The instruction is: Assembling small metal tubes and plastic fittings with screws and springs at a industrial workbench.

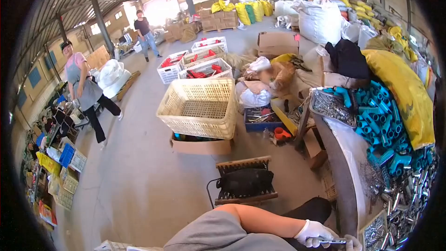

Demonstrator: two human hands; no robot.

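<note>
- At the lower right, a white-gloved hand (315, 232) reaches across from a bare forearm and grey sleeve; its fingers are curled closed around a thin metal rod (331, 241).
- Whether this is the person's left or right hand cannot be told from the view.
- A second gloved hand (354, 242) touches the rod's far end at the bottom edge; only a small part shows, so its grip cannot be told.
- Both hands sit at the near edge of the bench (346, 176), a long curved worktop running up the right side.
- Just right of the hands, the near end of the bench carries a heap of short silvery metal tubes (409, 204).
- Farther along the bench lies a large pile of teal plastic handles (381, 121).
- At the bench's far end, a grey tray (332, 107) holds small metal parts.
- A yellow sack (404, 88) lies along the bench's right edge.
- On the floor to the left of the bench stands a low wooden stool with a black cushion (245, 181).
- Beyond it, a cream plastic basket (200, 106) rests on a cardboard box (200, 146).
- Two other people are well apart, at the far left: one in an apron (86, 88), one in a dark shirt (145, 35).
</note>
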